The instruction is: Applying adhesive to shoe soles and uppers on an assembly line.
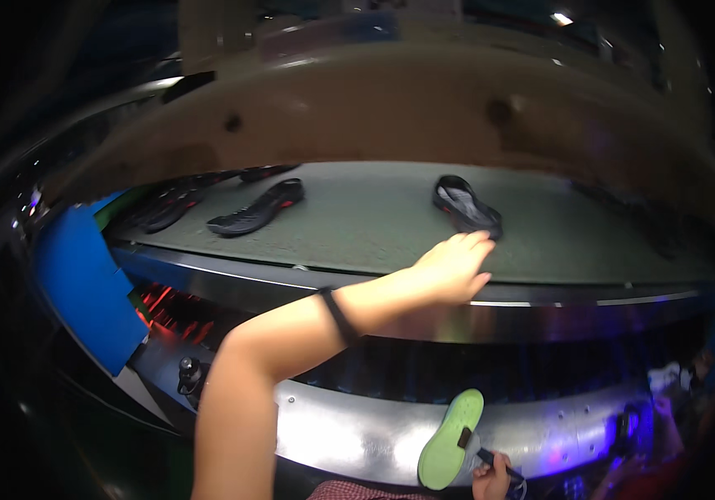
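Note:
My left hand [455,268] reaches across to a conveyor belt, thumb and fingers apart. Its fingertips are at the near end of a black and grey shoe [462,204], overlapping it; whether they touch is hard to tell. At the lower edge, my right hand [492,478] is closed around the dark handle of a brush [465,437]. The brush head lies over a light green shoe sole [450,446], which is tilted above the metal ledge. Farther left on the belt rests another black shoe [259,208] with a red accent.
More dark shoes [174,204] sit on the belt's left [357,217]. A brown metal hood [357,117] overhangs it. Below runs a lower channel with an orange-red glow [174,312]. A blue panel [87,283] and dark bottle [191,377] stand left. Another person's arm [667,429] shows at right.

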`<state>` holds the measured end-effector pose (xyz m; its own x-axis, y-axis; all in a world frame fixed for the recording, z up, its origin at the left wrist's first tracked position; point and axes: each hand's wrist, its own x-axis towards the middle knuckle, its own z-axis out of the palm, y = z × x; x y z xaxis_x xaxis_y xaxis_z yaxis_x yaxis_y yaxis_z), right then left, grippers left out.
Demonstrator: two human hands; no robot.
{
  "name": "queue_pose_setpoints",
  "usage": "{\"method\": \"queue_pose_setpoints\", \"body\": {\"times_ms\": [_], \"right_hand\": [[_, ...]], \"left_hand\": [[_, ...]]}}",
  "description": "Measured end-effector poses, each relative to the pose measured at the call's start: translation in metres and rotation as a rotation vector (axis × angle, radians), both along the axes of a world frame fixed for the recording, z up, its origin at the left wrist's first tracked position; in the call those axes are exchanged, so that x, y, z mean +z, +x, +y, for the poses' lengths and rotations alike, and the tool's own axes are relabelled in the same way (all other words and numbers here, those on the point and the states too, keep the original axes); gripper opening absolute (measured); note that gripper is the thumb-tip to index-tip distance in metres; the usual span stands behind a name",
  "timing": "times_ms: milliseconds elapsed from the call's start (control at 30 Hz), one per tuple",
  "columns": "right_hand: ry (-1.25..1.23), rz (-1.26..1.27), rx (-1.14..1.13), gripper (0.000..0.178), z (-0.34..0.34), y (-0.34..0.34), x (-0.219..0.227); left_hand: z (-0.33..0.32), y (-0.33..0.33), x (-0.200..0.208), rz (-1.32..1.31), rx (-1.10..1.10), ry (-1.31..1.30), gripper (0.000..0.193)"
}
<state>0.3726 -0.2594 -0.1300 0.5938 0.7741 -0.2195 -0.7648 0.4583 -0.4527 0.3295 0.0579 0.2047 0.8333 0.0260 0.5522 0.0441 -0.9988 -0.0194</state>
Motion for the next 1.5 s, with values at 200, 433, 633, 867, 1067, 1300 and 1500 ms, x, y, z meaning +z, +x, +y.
{"method": "queue_pose_setpoints", "body": {"times_ms": [200,433,633,867,1067,1300,1500], "right_hand": [[-0.279,-0.146,-0.032,0.012,-0.021,-0.011,-0.004],[-0.163,-0.167,-0.051,0.022,-0.022,-0.003,-0.005],[-0.057,-0.197,-0.02,0.032,-0.005,-0.005,0.048],[-0.146,-0.368,-0.061,0.034,0.016,-0.012,0.074],[-0.047,-0.504,-0.189,0.035,0.005,-0.019,0.094],[-0.093,-0.556,-0.142,0.036,0.011,-0.027,0.096],[-0.02,-0.602,0.191,0.026,0.049,-0.065,0.116]], "left_hand": [[0.032,0.069,0.021,0.449,0.472,-0.073,0.079],[0.04,0.011,0.034,0.341,0.467,0.348,0.039],[0.01,-0.116,0.035,-0.407,0.147,0.043,0.029],[-0.058,-0.182,-0.062,-0.683,-0.266,-1.866,0.057],[-0.087,-0.21,-0.159,-0.44,-0.859,-1.928,0.072],[-0.135,-0.194,-0.275,0.172,-0.844,-2.512,0.056],[-0.149,-0.191,-0.277,-0.326,-0.897,-2.55,0.08]]}}
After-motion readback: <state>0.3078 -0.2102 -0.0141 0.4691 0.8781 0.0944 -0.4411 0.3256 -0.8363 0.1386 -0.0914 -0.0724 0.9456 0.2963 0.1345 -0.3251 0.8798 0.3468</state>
